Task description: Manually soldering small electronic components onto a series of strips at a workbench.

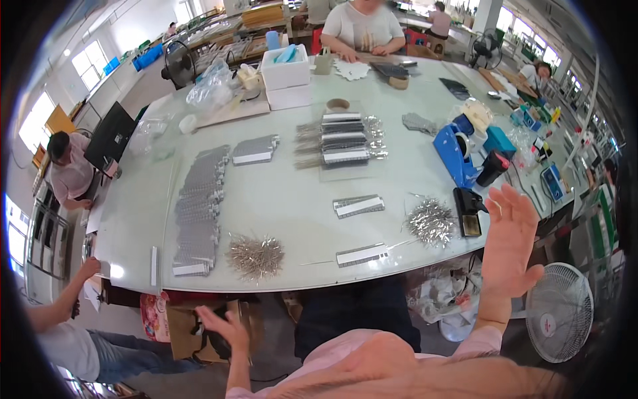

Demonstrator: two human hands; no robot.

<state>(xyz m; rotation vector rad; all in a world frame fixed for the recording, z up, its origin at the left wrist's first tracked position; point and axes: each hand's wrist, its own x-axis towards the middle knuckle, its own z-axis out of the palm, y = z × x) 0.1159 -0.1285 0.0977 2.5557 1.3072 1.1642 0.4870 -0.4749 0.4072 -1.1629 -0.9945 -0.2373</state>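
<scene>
Pale green table [279,199] carries silver-grey pin heaps [255,256], a blue tape dispenser [452,154] and white foam boxes [286,66]; the sleeves are pink.

Bright workshop: pale worktable [286,199], sunlit windows [90,63], floor fan [558,321].

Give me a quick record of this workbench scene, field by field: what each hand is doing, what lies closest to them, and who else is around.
Left hand: left hand open, empty, below the table edge
Right hand: right hand raised, fingers spread, holding nothing
Nearest the right hand: black device, silvery pin pile
Front of table: grey strip, brownish pin pile
Table: pale table
Others: a seated person opposite
Floor: white fan
</scene>
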